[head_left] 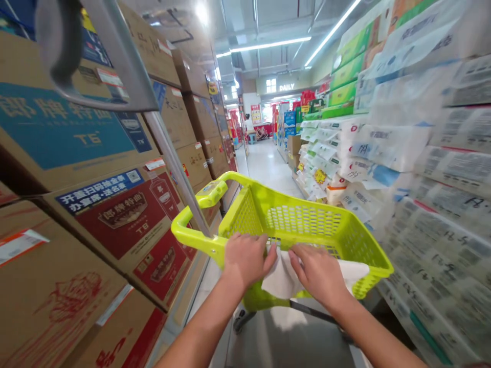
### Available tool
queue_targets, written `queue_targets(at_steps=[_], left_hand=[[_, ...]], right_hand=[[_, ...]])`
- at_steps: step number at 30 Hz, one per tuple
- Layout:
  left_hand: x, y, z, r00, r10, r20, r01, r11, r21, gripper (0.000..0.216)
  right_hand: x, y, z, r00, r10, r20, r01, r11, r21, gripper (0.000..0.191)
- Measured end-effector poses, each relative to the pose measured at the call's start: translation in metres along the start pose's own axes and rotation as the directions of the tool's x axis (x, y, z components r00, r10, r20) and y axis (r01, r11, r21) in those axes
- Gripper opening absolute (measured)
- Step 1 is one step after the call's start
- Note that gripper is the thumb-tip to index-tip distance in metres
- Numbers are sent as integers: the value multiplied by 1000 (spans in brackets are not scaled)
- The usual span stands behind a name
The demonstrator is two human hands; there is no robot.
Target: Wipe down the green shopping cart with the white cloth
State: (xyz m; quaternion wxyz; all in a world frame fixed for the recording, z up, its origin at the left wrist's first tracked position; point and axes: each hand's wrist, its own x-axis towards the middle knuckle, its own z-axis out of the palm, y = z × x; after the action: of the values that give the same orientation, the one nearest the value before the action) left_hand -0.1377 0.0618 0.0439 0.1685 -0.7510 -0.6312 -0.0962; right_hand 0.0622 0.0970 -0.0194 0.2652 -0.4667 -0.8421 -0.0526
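Note:
A lime-green plastic shopping cart [337, 225] stands in a store aisle in front of me. A white cloth [282, 278] is draped over its near rim. My left hand [245, 258] rests on the rim with fingers curled over the cloth's left part. My right hand [318, 273] presses on the cloth just to the right, fingers close together and bent. Both forearms reach in from the bottom of the view. The inside of the basket that shows is bare mesh.
Stacked brown cartons [115, 214] with red and blue labels wall the left side. Shelves of white tissue packs [422, 168] line the right. A metal pole [172, 163] rises beside the cart's handle [192, 235]. The tiled aisle [264, 163] runs ahead toward far displays.

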Motion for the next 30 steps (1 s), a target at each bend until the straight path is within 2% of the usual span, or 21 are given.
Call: queue_targets(at_steps=[4, 7, 10, 12, 16, 19, 24, 30], left_hand=[[-3, -5, -2, 999, 43, 11, -43, 999, 8, 44], [-6, -1, -3, 998, 59, -20, -60, 996, -66, 41], [-8, 4, -5, 998, 29, -62, -35, 994, -106, 41], [-8, 5, -8, 997, -34, -64, 30, 997, -76, 38], [-4, 4, -16, 985, -171, 2, 170, 985, 18, 43], [-2, 4, -18, 985, -169, 22, 167, 983, 71, 52], [2, 6, -11, 988, -157, 0, 157, 983, 92, 55], [6, 8, -2, 982, -169, -81, 176, 980, 94, 54]], right_hand=[[-4, -4, 0, 995, -64, -77, 68, 996, 50, 33], [-3, -16, -2, 989, -95, -117, 106, 990, 93, 33], [1, -27, 0, 993, -89, -79, 95, 993, 71, 31], [4, -29, 2, 998, -49, -39, 49, 999, 13, 34], [9, -19, 4, 999, 41, 16, -39, 995, -96, 50], [11, -8, 4, 995, 87, 41, -80, 987, -141, 54], [10, 8, 2, 998, -30, 50, 34, 996, -84, 47], [4, 24, -8, 998, 7, 56, -1, 994, -106, 49]])
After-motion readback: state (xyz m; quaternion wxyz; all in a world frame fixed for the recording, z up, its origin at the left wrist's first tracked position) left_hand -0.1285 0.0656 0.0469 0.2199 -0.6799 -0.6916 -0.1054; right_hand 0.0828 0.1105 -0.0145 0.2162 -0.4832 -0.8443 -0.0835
